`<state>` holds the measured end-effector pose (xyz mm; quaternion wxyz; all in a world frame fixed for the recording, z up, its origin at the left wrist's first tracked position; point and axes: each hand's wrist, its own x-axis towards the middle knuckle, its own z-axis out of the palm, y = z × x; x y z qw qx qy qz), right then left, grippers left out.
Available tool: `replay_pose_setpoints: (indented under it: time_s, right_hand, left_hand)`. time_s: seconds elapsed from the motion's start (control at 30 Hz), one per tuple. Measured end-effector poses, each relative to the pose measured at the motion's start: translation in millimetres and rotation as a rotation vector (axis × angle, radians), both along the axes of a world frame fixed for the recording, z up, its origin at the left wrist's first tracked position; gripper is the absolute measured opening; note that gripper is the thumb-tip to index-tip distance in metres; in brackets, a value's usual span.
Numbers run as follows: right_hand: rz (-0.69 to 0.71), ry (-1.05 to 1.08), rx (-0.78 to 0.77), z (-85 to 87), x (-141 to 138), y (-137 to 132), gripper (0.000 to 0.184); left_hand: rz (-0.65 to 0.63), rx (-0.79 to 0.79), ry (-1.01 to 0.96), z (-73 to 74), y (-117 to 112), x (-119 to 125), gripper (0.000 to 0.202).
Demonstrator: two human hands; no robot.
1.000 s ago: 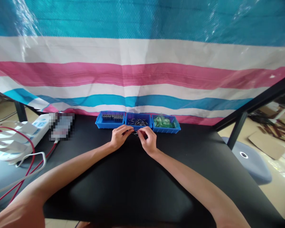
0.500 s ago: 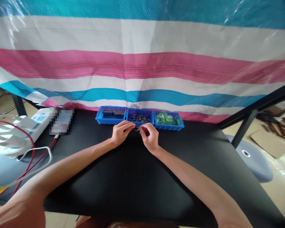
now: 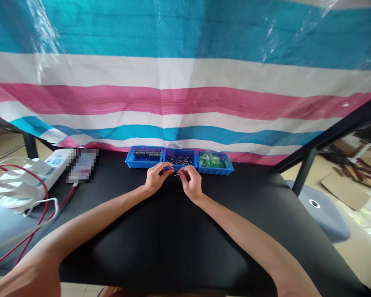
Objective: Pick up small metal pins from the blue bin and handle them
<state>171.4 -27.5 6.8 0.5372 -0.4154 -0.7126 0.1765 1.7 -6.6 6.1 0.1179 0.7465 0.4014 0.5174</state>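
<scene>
Left hand (image 3: 156, 178) and right hand (image 3: 192, 182) meet at the far side of the matte black table (image 3: 173, 243). Both sets of fingertips are drawn into tight pinches on a small cluster of thin dark metal pins (image 3: 176, 174) held between them. Which finger has which pin is too small to tell.

The cluster sits just in front of the middle blue plastic bin (image 3: 179, 149), which holds a loose scatter of the same pins. The left blue plastic bin (image 3: 144, 164) holds dark cylindrical pieces in a row. The right blue plastic bin (image 3: 216, 170) holds green pieces.

Judgement: the work looks mid-course. One handful is in the fingers, and plenty of pins are left loose in the middle bin.
</scene>
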Motion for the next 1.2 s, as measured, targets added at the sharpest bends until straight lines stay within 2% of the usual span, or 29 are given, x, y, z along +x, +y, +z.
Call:
replay_pose_setpoints:
  time_s: [0.4, 0.7, 0.97, 1.2]
  right_hand:
    - [0.018, -0.042, -0.029, -0.4, -1.1, 2.6, 0.015]
    - [0.004, -0.052, -0.05, 0.0, -0.9, 1.5, 0.014]
    - [0.004, -0.02, -0.04, 0.6, -0.9, 0.9, 0.013]
    - [0.014, -0.021, -0.051, 1.2, -0.6, 0.1, 0.013]
  left_hand:
    - [-0.021, 0.001, -0.021, 2.4, -4.7, -0.7, 0.019]
    - [-0.041, -0.104, -0.099, -0.3, -4.6, -1.1, 0.019]
    - [-0.034, 0.039, 0.051, 3.7, -4.9, -3.4, 0.029]
    - [-0.014, 0.078, 0.019, 2.8, -4.0, -2.5, 0.029]
